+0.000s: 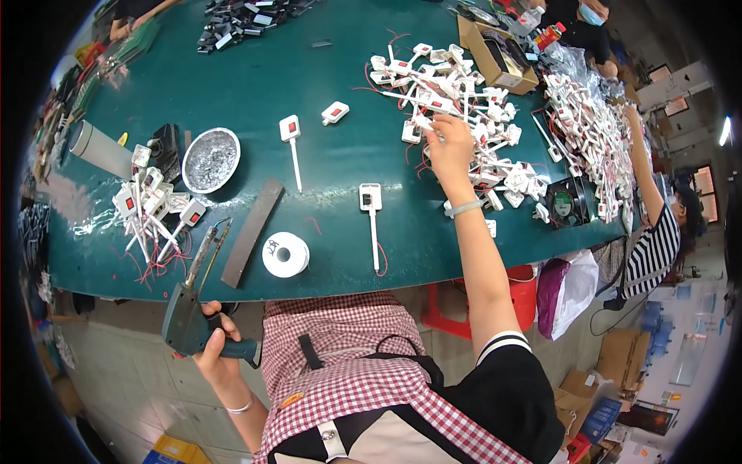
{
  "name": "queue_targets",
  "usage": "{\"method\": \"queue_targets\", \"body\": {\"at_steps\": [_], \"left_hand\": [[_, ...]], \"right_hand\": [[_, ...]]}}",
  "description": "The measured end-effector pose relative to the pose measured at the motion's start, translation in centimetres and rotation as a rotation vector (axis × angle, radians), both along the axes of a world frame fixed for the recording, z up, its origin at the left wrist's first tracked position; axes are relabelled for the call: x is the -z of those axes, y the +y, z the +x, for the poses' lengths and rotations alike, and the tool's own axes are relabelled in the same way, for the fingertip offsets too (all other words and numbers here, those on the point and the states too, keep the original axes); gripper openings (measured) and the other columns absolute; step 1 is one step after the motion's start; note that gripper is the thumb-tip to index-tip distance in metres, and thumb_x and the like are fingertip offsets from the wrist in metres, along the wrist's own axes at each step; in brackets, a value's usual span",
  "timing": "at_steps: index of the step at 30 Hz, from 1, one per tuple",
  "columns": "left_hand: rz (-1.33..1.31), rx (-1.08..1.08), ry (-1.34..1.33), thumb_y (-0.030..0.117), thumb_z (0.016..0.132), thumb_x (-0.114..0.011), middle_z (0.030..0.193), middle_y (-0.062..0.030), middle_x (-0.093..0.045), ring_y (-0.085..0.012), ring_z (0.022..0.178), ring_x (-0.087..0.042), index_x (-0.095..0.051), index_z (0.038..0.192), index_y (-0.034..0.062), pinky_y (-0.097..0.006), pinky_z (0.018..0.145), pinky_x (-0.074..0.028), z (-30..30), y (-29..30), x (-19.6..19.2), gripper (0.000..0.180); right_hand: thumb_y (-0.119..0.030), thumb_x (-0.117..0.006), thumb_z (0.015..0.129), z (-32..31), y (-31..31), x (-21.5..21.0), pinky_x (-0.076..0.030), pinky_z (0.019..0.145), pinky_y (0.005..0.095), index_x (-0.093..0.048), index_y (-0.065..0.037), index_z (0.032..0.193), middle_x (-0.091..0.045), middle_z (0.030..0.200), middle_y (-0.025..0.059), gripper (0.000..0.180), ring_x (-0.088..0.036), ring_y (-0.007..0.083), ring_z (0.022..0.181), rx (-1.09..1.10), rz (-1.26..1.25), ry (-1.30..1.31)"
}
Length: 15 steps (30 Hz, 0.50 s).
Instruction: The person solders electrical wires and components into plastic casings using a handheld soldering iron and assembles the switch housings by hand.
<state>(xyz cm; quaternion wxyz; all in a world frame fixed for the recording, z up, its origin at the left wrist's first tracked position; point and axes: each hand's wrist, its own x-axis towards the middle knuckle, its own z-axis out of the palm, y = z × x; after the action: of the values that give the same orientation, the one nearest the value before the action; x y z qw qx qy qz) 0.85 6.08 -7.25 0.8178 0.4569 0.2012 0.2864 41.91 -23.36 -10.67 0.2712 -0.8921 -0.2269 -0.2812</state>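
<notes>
My left hand (pixel 220 344) is wrapped round the handle of a green soldering gun (pixel 184 313), whose metal tip points up over the table's near edge. My right hand (pixel 451 147) reaches over a pile of white plastic switch pieces (pixel 433 81) with red wires. Its thumb and fingers are pinched on a small white switch piece (pixel 423 122), partly hidden by the fingers. One white switch stick (pixel 371 216) with a red wire lies in front of me. Another switch stick (pixel 292 143) and a short switch head (pixel 335 113) lie farther off.
Left stand a bundle of switch sticks (pixel 154 203), a bowl of silvery material (pixel 211 161) and a grey cylinder (pixel 100 149). A flat dark bar (pixel 253 232) lies beside a white solder spool (pixel 285 255). Right are a small fan (pixel 568 203), a cardboard box (pixel 506 66) and co-workers.
</notes>
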Motion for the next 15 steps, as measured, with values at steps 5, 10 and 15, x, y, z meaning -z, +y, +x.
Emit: {"method": "queue_targets", "body": {"at_steps": [5,10,15], "left_hand": [[-0.025,0.005,0.021,-0.002,0.083,-0.067,0.121,-0.0175,-0.057,-0.0180,0.085,-0.060,-0.050,0.124,-0.0034,-0.026,0.066,-0.054,-0.5,0.3,0.0,0.045],[-0.009,0.022,0.005,-0.001,0.082,-0.067,0.121,-0.0175,-0.058,-0.0185,0.086,-0.060,-0.050,0.124,-0.0036,-0.027,0.066,-0.053,-0.2,0.5,0.0,0.045],[-0.036,-0.007,-0.005,-0.004,0.080,-0.066,0.118,-0.0177,-0.059,-0.0201,0.083,-0.062,-0.050,0.127,-0.0025,-0.028,0.061,-0.054,-0.2,0.0,0.1,0.050]], "right_hand": [[-0.007,-0.072,0.089,-3.7,0.7,-3.0,-0.055,0.079,0.0290,-0.070,0.004,0.103,-0.071,0.106,0.0105,0.018,-0.067,0.0169,0.091,-0.317,1.099,0.663],[-0.008,-0.066,0.094,-7.4,2.4,-3.4,-0.057,0.078,0.0299,-0.068,0.006,0.106,-0.071,0.098,0.0101,0.019,-0.068,0.0151,0.086,-0.354,1.067,0.733],[0.002,-0.067,0.088,-12.8,7.2,-1.7,-0.056,0.078,0.0272,-0.070,0.001,0.111,-0.067,0.114,0.0093,0.023,-0.066,0.0142,0.098,-0.564,0.814,0.695]]}}
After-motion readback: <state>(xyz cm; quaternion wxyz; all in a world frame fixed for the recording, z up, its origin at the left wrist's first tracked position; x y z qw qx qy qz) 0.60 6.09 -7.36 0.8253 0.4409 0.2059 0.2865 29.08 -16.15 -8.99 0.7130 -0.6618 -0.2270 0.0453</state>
